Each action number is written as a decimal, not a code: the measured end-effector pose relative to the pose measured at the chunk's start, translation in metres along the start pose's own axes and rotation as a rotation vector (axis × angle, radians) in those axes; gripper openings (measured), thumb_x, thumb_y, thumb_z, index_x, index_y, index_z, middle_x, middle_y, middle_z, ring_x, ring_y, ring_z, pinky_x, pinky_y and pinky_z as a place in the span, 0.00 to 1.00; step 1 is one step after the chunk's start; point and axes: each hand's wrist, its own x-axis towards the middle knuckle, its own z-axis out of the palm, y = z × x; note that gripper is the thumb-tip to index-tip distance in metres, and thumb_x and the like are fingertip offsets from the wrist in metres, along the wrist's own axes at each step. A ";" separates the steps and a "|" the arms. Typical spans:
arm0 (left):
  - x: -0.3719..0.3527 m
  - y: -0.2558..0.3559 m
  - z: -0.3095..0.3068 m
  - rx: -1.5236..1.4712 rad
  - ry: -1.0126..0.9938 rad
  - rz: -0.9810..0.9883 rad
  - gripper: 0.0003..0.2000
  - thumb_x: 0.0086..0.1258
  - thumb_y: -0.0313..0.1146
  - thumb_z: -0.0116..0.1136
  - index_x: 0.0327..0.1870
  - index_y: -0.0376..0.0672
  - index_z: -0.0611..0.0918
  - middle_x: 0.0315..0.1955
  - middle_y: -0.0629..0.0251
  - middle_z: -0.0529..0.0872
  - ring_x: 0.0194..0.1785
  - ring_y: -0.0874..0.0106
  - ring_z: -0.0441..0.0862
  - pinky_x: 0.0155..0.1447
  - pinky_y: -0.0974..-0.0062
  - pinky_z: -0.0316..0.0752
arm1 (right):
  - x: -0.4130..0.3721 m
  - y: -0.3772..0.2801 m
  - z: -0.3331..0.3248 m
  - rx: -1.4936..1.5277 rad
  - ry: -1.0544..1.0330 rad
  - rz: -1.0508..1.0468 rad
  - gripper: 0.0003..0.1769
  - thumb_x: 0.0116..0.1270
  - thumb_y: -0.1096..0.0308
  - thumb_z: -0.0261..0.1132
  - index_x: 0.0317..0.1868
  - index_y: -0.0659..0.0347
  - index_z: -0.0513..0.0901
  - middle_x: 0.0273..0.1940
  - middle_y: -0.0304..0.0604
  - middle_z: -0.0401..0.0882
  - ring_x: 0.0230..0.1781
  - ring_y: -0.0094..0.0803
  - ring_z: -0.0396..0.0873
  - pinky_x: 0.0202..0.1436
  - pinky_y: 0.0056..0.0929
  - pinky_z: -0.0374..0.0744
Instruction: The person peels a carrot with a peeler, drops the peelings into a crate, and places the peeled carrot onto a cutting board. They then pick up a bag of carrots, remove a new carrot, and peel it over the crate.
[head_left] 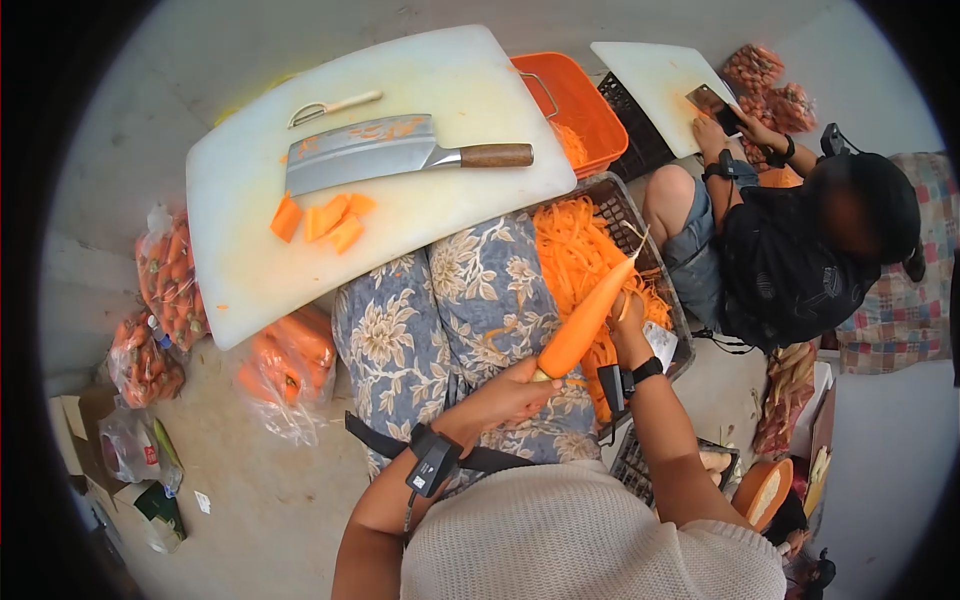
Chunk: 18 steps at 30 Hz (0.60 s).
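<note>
No text could be read. The cleaver (365,155) blade carried orange markings, too blurred to make out. A plastic packet (135,452) on the floor showed a red label, which was also illegible.

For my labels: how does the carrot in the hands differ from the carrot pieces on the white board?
The carrot is whole and long; the carrot pieces are short chunks. The carrot is tilted, held by the left hand; the carrot pieces lie on the white board. Both are orange.

Cleaver (370,160) lies on board (450,90); right of it, carrot (585,320) seemingly over crate (625,215).
</note>
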 end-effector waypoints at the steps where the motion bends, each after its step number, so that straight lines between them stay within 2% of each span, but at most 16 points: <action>1: 0.002 -0.002 0.000 0.030 0.023 0.043 0.16 0.68 0.37 0.53 0.52 0.42 0.66 0.18 0.78 0.67 0.16 0.89 0.61 0.16 0.89 0.52 | -0.005 -0.004 -0.001 0.018 0.053 0.050 0.09 0.57 0.70 0.63 0.38 0.62 0.76 0.32 0.42 0.74 0.30 0.32 0.74 0.30 0.29 0.74; 2: 0.003 -0.003 0.001 0.058 0.046 0.088 0.16 0.68 0.38 0.54 0.51 0.41 0.68 0.19 0.77 0.71 0.16 0.88 0.65 0.15 0.90 0.54 | -0.009 -0.009 -0.003 0.034 0.105 0.099 0.09 0.56 0.70 0.62 0.38 0.62 0.76 0.32 0.43 0.73 0.30 0.32 0.74 0.31 0.28 0.75; 3: 0.004 -0.002 0.003 0.063 0.043 0.089 0.16 0.68 0.38 0.54 0.51 0.41 0.68 0.19 0.77 0.71 0.16 0.88 0.65 0.15 0.90 0.54 | -0.014 -0.015 -0.004 0.072 0.133 0.047 0.10 0.55 0.71 0.63 0.37 0.62 0.75 0.34 0.42 0.72 0.32 0.32 0.73 0.32 0.30 0.76; 5: 0.003 0.000 0.009 0.167 0.167 0.053 0.16 0.68 0.40 0.55 0.47 0.39 0.71 0.25 0.73 0.79 0.21 0.86 0.74 0.19 0.91 0.63 | -0.026 -0.030 -0.008 0.094 0.137 0.014 0.10 0.55 0.70 0.63 0.37 0.62 0.75 0.34 0.42 0.72 0.33 0.31 0.73 0.32 0.29 0.76; 9: 0.010 -0.009 0.008 0.226 0.161 0.141 0.16 0.68 0.42 0.54 0.46 0.39 0.72 0.30 0.68 0.82 0.26 0.83 0.78 0.24 0.89 0.69 | -0.068 -0.072 0.004 0.182 0.131 -0.148 0.08 0.57 0.70 0.62 0.37 0.61 0.74 0.35 0.39 0.71 0.35 0.29 0.73 0.33 0.26 0.75; 11: 0.009 -0.009 0.011 0.119 0.143 0.188 0.17 0.69 0.44 0.52 0.47 0.40 0.72 0.32 0.66 0.81 0.28 0.81 0.78 0.28 0.87 0.72 | -0.071 -0.075 0.000 0.223 0.090 -0.215 0.09 0.58 0.71 0.62 0.38 0.62 0.73 0.36 0.37 0.71 0.36 0.25 0.72 0.34 0.23 0.73; 12: 0.008 -0.007 0.012 0.121 0.144 0.190 0.17 0.69 0.44 0.52 0.47 0.40 0.72 0.32 0.66 0.81 0.28 0.81 0.78 0.28 0.87 0.72 | -0.075 -0.077 0.002 0.225 0.088 -0.216 0.09 0.58 0.71 0.62 0.38 0.62 0.73 0.36 0.37 0.71 0.36 0.25 0.72 0.34 0.23 0.73; 14: 0.004 -0.002 0.014 -0.041 -0.002 0.012 0.15 0.71 0.44 0.48 0.45 0.41 0.72 0.28 0.67 0.79 0.23 0.82 0.74 0.24 0.89 0.68 | -0.087 -0.080 0.009 0.150 0.110 -0.590 0.11 0.58 0.73 0.61 0.41 0.66 0.74 0.28 0.38 0.71 0.26 0.24 0.71 0.36 0.18 0.73; 15: 0.006 -0.004 0.013 -0.038 -0.002 0.013 0.15 0.71 0.44 0.48 0.45 0.41 0.72 0.28 0.67 0.79 0.23 0.82 0.74 0.24 0.89 0.68 | -0.101 -0.087 0.017 0.049 0.120 -0.583 0.15 0.57 0.72 0.62 0.45 0.67 0.72 0.31 0.38 0.70 0.27 0.21 0.68 0.32 0.17 0.69; 16: 0.009 -0.008 0.010 -0.094 -0.082 0.005 0.14 0.71 0.44 0.47 0.45 0.42 0.72 0.25 0.71 0.76 0.19 0.84 0.70 0.21 0.89 0.63 | -0.108 -0.082 0.025 0.050 0.120 -0.585 0.15 0.57 0.72 0.62 0.45 0.67 0.72 0.31 0.38 0.70 0.27 0.21 0.68 0.32 0.17 0.69; 17: 0.011 -0.010 0.009 -0.149 -0.162 -0.003 0.12 0.72 0.43 0.46 0.44 0.44 0.71 0.21 0.74 0.72 0.16 0.86 0.65 0.19 0.90 0.59 | -0.114 -0.078 0.032 -0.065 0.089 -0.681 0.19 0.57 0.71 0.62 0.47 0.68 0.70 0.33 0.38 0.70 0.28 0.21 0.68 0.33 0.18 0.70; 18: 0.011 -0.010 0.009 -0.147 -0.164 -0.002 0.12 0.72 0.43 0.46 0.44 0.44 0.71 0.21 0.74 0.72 0.16 0.86 0.65 0.19 0.90 0.59 | -0.119 -0.076 0.034 -0.180 0.056 -0.778 0.22 0.57 0.70 0.63 0.50 0.69 0.68 0.36 0.38 0.69 0.30 0.21 0.68 0.33 0.18 0.70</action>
